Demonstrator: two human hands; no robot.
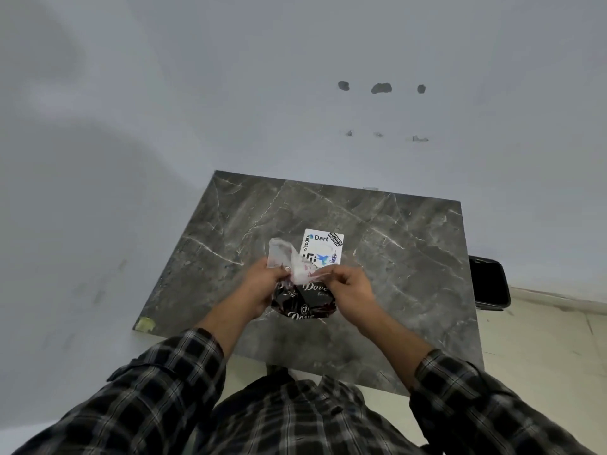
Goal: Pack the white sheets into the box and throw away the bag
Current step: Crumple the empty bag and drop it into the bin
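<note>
A white sheet printed with stickers lies flat on the grey marble table, just beyond my hands. A dark round box with white lettering sits under my hands at the table's middle. Both hands pinch a crumpled clear plastic bag above the box. My left hand grips its left side and my right hand grips its right edge. The box's top is partly hidden by the bag and my fingers.
A black flat object lies on the floor past the table's right edge. A yellowish patch marks the table's near left corner. The grey wall stands right behind the table. Pale floor shows to the right and below.
</note>
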